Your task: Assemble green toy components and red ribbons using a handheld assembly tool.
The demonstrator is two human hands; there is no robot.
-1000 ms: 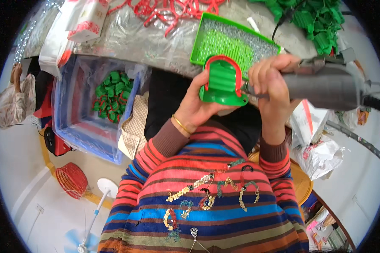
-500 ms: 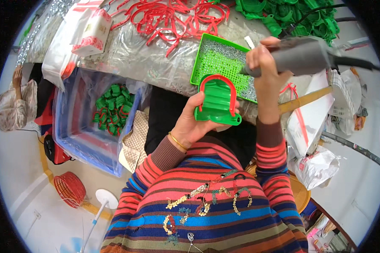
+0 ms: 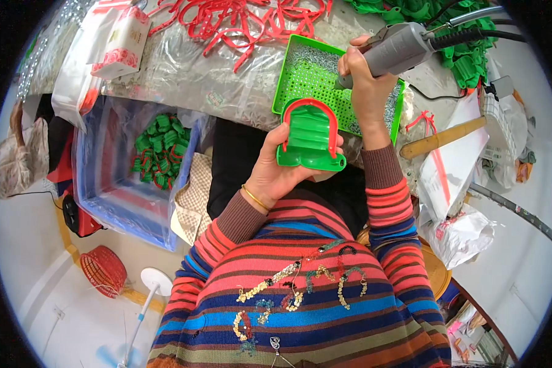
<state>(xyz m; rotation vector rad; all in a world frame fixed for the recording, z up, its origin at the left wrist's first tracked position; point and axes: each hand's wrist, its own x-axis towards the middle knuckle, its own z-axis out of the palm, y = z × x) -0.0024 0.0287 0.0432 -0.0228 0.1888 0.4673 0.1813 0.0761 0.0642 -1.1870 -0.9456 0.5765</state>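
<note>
In my left hand (image 3: 270, 168) I hold a green plastic part (image 3: 311, 161) with a ribbed hollow. A red curved strip (image 3: 313, 103) runs like an arch around the hollow's rim. My right hand (image 3: 369, 89) is wrapped around a grey electric screwdriver (image 3: 398, 50), whose cord leads off to the upper right. The tool's tip points down over a green perforated tray (image 3: 293, 92), where many small silver screws (image 3: 316, 59) lie along the edges. The screwdriver is apart from the green part; whether its tip touches a screw I cannot tell.
Red strips (image 3: 230, 24) lie heaped on the plastic-covered table (image 3: 184, 73). More green parts (image 3: 469, 61) are piled at the far right. A blue lined crate (image 3: 95, 178) at the left contains finished-looking green and red pieces (image 3: 162, 147). A wooden stick (image 3: 441, 138) lies right of the tray.
My right hand and the screwdriver have shifted slightly left, and the tool has tilted with its rear end upward. My left hand still holds the green part in nearly the same place.
</note>
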